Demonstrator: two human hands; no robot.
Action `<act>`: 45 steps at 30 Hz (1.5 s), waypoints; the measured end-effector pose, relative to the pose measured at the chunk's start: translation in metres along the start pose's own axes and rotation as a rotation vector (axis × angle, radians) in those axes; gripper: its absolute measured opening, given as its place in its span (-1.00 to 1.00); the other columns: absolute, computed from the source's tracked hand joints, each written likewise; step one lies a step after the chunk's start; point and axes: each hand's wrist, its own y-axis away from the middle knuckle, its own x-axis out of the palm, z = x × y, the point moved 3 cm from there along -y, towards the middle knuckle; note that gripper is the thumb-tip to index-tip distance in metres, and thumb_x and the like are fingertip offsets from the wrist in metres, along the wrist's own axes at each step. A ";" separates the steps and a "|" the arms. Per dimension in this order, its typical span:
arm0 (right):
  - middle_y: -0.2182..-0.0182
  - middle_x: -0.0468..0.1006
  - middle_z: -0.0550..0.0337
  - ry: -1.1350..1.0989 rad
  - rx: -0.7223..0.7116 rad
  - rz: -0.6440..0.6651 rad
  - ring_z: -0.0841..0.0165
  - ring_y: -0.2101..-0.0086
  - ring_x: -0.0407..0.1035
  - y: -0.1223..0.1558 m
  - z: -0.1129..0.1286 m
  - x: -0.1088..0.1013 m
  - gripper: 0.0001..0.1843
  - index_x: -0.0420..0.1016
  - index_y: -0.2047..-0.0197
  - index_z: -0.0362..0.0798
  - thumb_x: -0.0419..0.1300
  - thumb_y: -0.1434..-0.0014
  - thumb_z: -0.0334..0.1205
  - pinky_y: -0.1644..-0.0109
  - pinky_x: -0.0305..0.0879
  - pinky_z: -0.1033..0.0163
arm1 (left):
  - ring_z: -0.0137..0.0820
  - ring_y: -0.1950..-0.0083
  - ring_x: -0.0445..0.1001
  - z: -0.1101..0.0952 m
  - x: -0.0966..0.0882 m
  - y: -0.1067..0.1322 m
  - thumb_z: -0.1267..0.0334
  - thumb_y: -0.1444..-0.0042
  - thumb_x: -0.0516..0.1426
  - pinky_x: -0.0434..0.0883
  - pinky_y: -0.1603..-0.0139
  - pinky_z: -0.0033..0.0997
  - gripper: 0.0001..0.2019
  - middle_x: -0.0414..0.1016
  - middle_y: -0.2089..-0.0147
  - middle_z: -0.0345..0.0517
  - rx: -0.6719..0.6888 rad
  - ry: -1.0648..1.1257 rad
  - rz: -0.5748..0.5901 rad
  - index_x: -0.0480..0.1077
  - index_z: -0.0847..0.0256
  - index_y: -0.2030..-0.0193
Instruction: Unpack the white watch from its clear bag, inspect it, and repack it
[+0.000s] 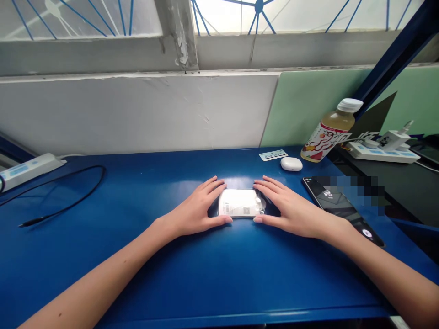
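Head view, A: counts, fast?
B: One white packet [240,203] at the middle of the blue bench [137,265]. Two hands. One bottle [329,132], one white earbud case [291,163], one card [273,155], one phone [339,208], one black cable [68,192], two power strips.
A: Hands?
B: Left hand [200,208] and right hand [288,208] both lie flat with fingers spread and nothing gripped. They press the packet's two ends, thumbs along its near edge.
A: Around it?
B: From the packet: case and card at 1 o'clock, bottle at 2, phone at 3 just beside the right hand. Right power strip [380,150] is at 2 behind the bottle, left power strip [27,169] at 10, cable at 9.
A: Blocking?
B: Fingers cover the packet's ends, so only its middle shows. A blurred patch hides the phone's far edge.
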 end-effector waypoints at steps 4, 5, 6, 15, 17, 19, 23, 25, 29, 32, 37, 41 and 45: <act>-0.37 0.20 -0.15 -0.004 0.029 0.025 -0.05 -0.38 -0.10 -0.001 -0.003 -0.002 -0.03 0.17 -0.37 -0.24 0.08 -0.18 0.37 -0.36 0.13 -0.16 | 0.05 -0.51 -0.12 0.002 0.001 0.000 -0.32 -0.09 0.16 0.10 -0.41 0.14 -0.10 0.05 -0.48 0.19 -0.037 -0.042 -0.015 0.15 0.27 -0.40; -0.37 0.20 -0.14 -0.009 0.035 0.027 -0.05 -0.38 -0.10 -0.001 -0.004 -0.002 -0.03 0.18 -0.37 -0.24 0.09 -0.17 0.37 -0.36 0.13 -0.15 | 0.05 -0.51 -0.12 0.002 0.001 0.000 -0.33 -0.08 0.16 0.10 -0.41 0.15 -0.10 0.05 -0.48 0.19 -0.049 -0.045 -0.018 0.16 0.27 -0.40; -0.36 0.20 -0.14 -0.014 0.040 0.026 -0.05 -0.38 -0.09 -0.001 -0.004 -0.002 -0.03 0.19 -0.37 -0.23 0.10 -0.16 0.37 -0.35 0.14 -0.15 | 0.06 -0.51 -0.12 0.001 0.001 0.000 -0.34 -0.07 0.16 0.10 -0.41 0.16 -0.10 0.05 -0.47 0.18 -0.060 -0.043 -0.021 0.18 0.26 -0.39; -0.34 0.24 -0.22 0.020 -0.002 -0.063 -0.08 -0.36 -0.02 0.000 0.003 -0.001 -0.15 0.19 -0.37 -0.24 0.09 -0.25 0.24 -0.32 0.17 -0.24 | 0.06 -0.51 -0.10 0.000 0.003 0.001 -0.36 -0.06 0.16 0.11 -0.40 0.15 -0.10 0.08 -0.46 0.20 -0.065 -0.035 -0.047 0.21 0.26 -0.36; -0.31 0.28 -0.22 0.021 -0.006 -0.100 -0.05 -0.35 0.04 -0.001 0.006 -0.001 -0.23 0.21 -0.35 -0.26 0.07 -0.29 0.16 -0.32 0.19 -0.20 | 0.07 -0.50 -0.09 0.000 0.003 0.001 -0.35 -0.06 0.16 0.11 -0.40 0.15 -0.11 0.09 -0.46 0.21 -0.059 -0.032 -0.052 0.22 0.27 -0.35; -0.27 0.35 -0.20 0.020 -0.011 -0.139 -0.01 -0.31 0.13 -0.001 0.011 0.000 -0.31 0.26 -0.32 -0.25 0.06 -0.33 0.09 -0.31 0.22 -0.16 | 0.08 -0.50 -0.09 -0.001 0.003 0.001 -0.33 -0.07 0.17 0.11 -0.39 0.16 -0.12 0.09 -0.45 0.23 -0.054 -0.026 -0.056 0.22 0.28 -0.36; -0.17 0.48 -0.18 0.009 -0.021 -0.228 0.03 -0.19 0.32 -0.003 0.017 0.004 -0.46 0.39 -0.22 -0.20 0.04 -0.35 0.00 -0.23 0.32 -0.14 | 0.12 -0.50 -0.10 -0.001 0.002 0.001 -0.28 -0.09 0.19 0.11 -0.38 0.20 -0.13 0.07 -0.46 0.22 -0.039 -0.005 -0.054 0.17 0.23 -0.39; -0.13 0.51 -0.16 -0.002 -0.019 -0.257 0.03 -0.16 0.36 -0.004 0.018 0.006 -0.51 0.41 -0.19 -0.18 0.04 -0.35 -0.03 -0.21 0.35 -0.14 | 0.13 -0.50 -0.10 -0.001 0.002 0.001 -0.27 -0.10 0.19 0.11 -0.38 0.22 -0.15 0.06 -0.47 0.21 -0.040 0.000 -0.047 0.17 0.20 -0.40; -0.12 0.53 -0.12 -0.017 -0.011 -0.259 0.06 -0.15 0.38 -0.004 0.016 0.010 -0.57 0.41 -0.20 -0.14 0.00 -0.38 -0.15 -0.20 0.35 -0.14 | 0.14 -0.49 -0.09 -0.002 0.001 0.000 -0.25 -0.10 0.20 0.13 -0.36 0.24 -0.19 0.07 -0.46 0.21 -0.047 0.010 -0.048 0.20 0.16 -0.38; -0.13 0.53 -0.11 -0.005 -0.034 -0.242 0.07 -0.17 0.37 -0.003 0.014 0.011 -0.58 0.39 -0.22 -0.13 -0.04 -0.38 -0.25 -0.20 0.37 -0.11 | 0.15 -0.49 -0.08 -0.002 0.001 0.000 -0.23 -0.08 0.22 0.13 -0.36 0.24 -0.21 0.08 -0.45 0.20 -0.051 0.018 -0.050 0.23 0.14 -0.36; -0.18 0.47 -0.18 0.047 -0.073 -0.185 0.06 -0.20 0.33 -0.003 0.014 0.013 -0.51 0.34 -0.25 -0.20 -0.03 -0.27 -0.44 -0.21 0.36 -0.09 | 0.16 -0.49 -0.09 -0.004 0.000 0.000 -0.24 -0.09 0.21 0.13 -0.36 0.24 -0.24 0.08 -0.45 0.20 -0.049 0.020 -0.037 0.24 0.12 -0.34; -0.21 0.44 -0.18 0.028 -0.065 -0.162 0.09 -0.21 0.32 -0.004 0.015 0.013 -0.44 0.34 -0.25 -0.21 -0.06 -0.19 -0.55 -0.25 0.31 -0.13 | 0.15 -0.49 -0.07 -0.005 0.000 0.000 -0.24 -0.10 0.21 0.13 -0.36 0.23 -0.25 0.09 -0.45 0.22 -0.041 0.016 -0.041 0.27 0.13 -0.32; -0.22 0.43 -0.14 -0.033 -0.042 -0.157 0.12 -0.21 0.33 -0.004 0.014 0.012 -0.40 0.35 -0.25 -0.16 -0.05 -0.16 -0.56 -0.25 0.32 -0.11 | 0.14 -0.49 -0.06 -0.005 0.001 -0.001 -0.24 -0.10 0.20 0.11 -0.37 0.22 -0.27 0.13 -0.43 0.22 -0.022 0.002 -0.045 0.28 0.15 -0.30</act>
